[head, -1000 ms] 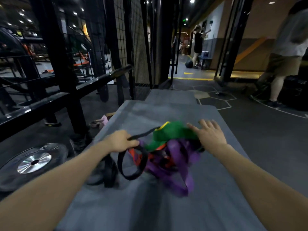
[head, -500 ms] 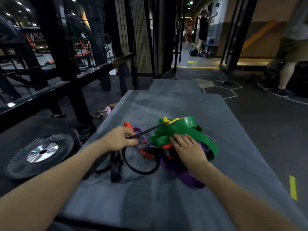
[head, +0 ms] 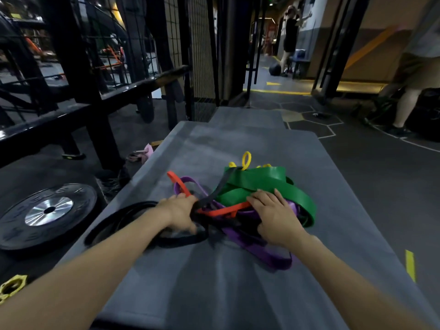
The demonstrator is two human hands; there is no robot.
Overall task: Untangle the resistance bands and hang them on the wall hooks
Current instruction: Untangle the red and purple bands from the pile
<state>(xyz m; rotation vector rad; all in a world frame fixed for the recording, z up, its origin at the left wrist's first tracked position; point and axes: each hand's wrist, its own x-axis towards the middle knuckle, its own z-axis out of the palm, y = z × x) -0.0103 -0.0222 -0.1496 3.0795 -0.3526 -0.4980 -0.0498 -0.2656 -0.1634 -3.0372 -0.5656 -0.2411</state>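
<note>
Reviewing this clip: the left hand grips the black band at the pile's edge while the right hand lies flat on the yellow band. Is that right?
Not quite. The head view shows the left hand gripping the black band, but the right hand lies flat on the green band, not the yellow band, which pokes up untouched at the pile's far side.

left hand: arm extended, fingers curled, gripping | right hand: fingers straight, palm down
</note>
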